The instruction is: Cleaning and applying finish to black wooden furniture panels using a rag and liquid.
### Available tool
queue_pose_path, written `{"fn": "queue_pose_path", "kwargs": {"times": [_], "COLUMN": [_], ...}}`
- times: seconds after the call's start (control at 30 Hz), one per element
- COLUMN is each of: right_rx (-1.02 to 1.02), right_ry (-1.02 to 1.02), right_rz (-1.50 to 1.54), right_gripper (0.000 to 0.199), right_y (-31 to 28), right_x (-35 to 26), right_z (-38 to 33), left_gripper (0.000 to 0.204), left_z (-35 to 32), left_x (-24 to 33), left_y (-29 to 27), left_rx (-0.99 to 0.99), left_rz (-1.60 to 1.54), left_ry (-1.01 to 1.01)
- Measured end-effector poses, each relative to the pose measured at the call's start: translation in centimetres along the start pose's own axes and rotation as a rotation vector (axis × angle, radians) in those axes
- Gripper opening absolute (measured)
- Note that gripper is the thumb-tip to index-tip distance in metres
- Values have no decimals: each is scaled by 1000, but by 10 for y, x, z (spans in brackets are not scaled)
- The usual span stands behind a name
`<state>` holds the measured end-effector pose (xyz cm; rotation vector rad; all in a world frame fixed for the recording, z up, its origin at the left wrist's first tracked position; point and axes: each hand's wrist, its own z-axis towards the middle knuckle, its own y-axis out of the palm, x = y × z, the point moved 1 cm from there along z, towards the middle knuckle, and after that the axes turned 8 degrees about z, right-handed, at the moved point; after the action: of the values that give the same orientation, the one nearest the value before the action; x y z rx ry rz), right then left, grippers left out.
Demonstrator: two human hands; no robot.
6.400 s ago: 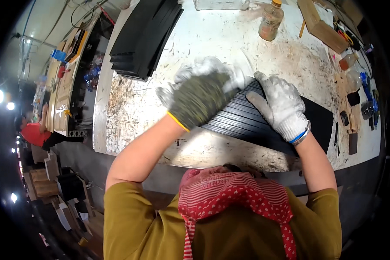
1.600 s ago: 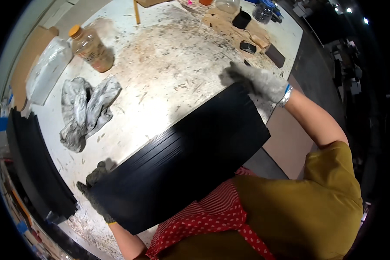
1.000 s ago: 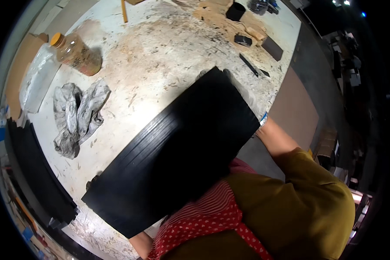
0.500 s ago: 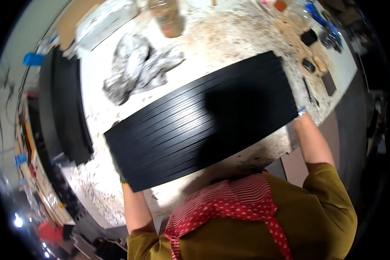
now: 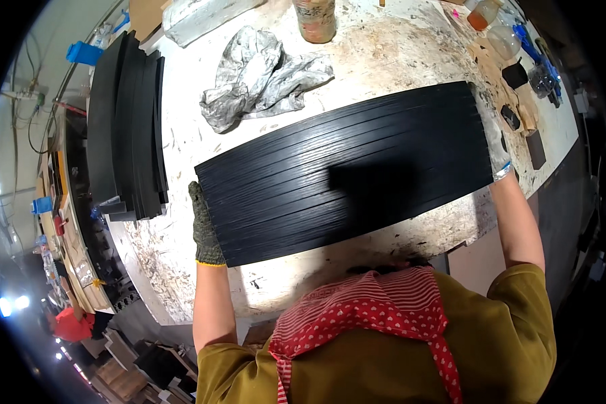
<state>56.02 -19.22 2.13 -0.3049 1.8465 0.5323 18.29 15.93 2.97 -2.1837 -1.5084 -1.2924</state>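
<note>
A wide black panel (image 5: 276,195) of narrow strips laid side by side stretches between my two hands above the white table, its right end farther from me. My left hand (image 5: 207,225), in a dark knitted glove with a yellow cuff, is closed along the panel's left end, its fingers mostly hidden. At the opposite end, my right hand (image 5: 497,145) in a pale covering grips the edge, fingers largely out of sight. A dark shadow falls across the panel's right half. Beyond it lies a crumpled, stained grey-white cloth (image 5: 259,77).
Stacked black sheets (image 5: 131,128) stand along the table's left edge. At the back are a jar (image 5: 315,20) of brownish stuff and a clear-wrapped block (image 5: 205,17). Cardboard and bottles (image 5: 503,42) occupy the right side of the stained table (image 5: 384,54). Far left, a person in red (image 5: 74,324) is partly visible.
In the picture, the panel and both hands have shifted right, and the panel's left end sits higher. More of my gloved left hand shows. The surroundings shift too, so my view has turned.
</note>
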Motion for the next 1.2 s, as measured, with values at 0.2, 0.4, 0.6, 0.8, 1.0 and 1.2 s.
{"fn": "queue_pose_path", "kwargs": {"times": [0.2,0.4,0.6,0.8,1.0,1.2], "right_rx": [41,92,122,-106,-345,-277], "right_ry": [-150,-233,-100,74,235,145], "right_rz": [-91,-142,512,284,866,478], "right_gripper": [63,62,51,58,64,72], "right_y": [-18,-26,-26,19,13,26], "right_x": [18,27,14,-27,-11,-23], "right_z": [17,35,35,5,16,6], "left_gripper": [70,72,66,52,49,47], "left_z": [-4,-25,-67,-90,-100,-104], "left_x": [12,22,11,7,0,-7], "left_y": [1,12,30,34,42,43], "left_rx": [-15,32,-5,106,178,186], "left_rz": [-17,215,367,401,324,226], "left_ry": [47,169,131,154,147,154]}}
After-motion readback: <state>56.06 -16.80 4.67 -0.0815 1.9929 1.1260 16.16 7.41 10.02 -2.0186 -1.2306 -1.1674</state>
